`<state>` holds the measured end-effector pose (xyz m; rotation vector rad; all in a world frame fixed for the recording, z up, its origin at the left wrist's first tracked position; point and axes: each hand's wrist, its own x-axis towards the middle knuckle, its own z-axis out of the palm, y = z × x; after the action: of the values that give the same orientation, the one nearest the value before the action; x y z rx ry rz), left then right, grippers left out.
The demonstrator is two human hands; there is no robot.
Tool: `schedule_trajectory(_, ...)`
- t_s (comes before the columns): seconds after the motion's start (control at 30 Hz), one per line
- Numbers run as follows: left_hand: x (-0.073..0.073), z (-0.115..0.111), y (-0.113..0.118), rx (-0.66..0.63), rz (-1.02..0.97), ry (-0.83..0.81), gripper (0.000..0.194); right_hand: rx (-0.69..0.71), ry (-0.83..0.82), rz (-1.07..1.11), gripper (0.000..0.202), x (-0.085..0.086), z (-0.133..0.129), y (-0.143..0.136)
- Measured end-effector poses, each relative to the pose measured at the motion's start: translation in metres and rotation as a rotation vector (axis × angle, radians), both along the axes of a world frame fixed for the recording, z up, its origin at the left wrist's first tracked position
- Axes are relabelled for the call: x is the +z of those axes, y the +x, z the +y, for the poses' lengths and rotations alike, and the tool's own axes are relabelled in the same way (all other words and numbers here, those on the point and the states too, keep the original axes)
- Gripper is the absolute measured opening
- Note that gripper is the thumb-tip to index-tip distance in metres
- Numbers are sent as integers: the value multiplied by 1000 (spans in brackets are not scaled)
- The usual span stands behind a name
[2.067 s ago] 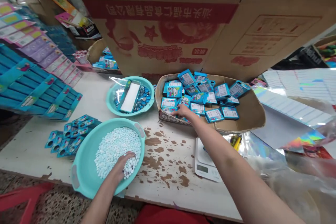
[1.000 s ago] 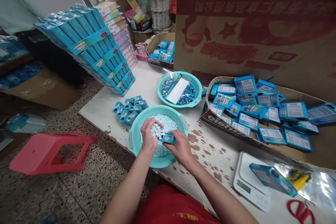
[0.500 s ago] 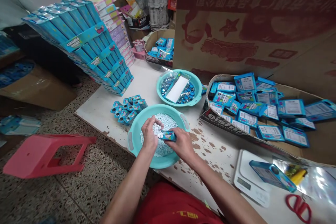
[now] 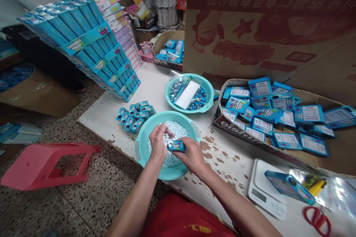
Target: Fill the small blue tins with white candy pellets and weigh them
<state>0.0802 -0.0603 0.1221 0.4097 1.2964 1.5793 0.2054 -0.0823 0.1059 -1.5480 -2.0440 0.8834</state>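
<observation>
My left hand (image 4: pixel 158 142) is cupped around a heap of small white candies (image 4: pixel 167 139). Between the fingers of my right hand (image 4: pixel 194 154) is a small blue candy box (image 4: pixel 177 146), lying on its side with one end against the candies in my left palm. Both hands are over a turquoise basin (image 4: pixel 143 133), where many loose white candies (image 4: pixel 178 129) lie. Just left of the basin several small blue boxes (image 4: pixel 136 116) stand close together, with round dark holes in their tops.
Behind is a second turquoise basin (image 4: pixel 208 85) with blue caps and a tray. A carton (image 4: pixel 236 127) of blue boxes lies right, above a white scale (image 4: pixel 258 189) and red scissors (image 4: pixel 317 220). Stacked blue displays (image 4: pixel 91 52) stand left; a red stool (image 4: pixel 41 166) is on the floor.
The blue box has shifted slightly left and down, closer into my left palm. The camera view has moved a little; both hands keep their hold.
</observation>
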Motion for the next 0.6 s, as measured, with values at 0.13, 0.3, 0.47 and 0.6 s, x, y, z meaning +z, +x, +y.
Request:
schedule_trajectory(0.13,1,-3,2,-33,46,7,28,-20,-15,-1,29,-1,0,1)
schedule_trajectory(0.3,7,-6,3,21,84,22,25,-27,7,34,31,7,-3,2)
schedule_trajectory(0.47,7,-8,8,-3,79,53,23,-27,9,52,30,9,-5,3)
schedule_trajectory(0.6,8,-13,16,-57,98,93,23,-47,-9,124,32,1,-4,-1)
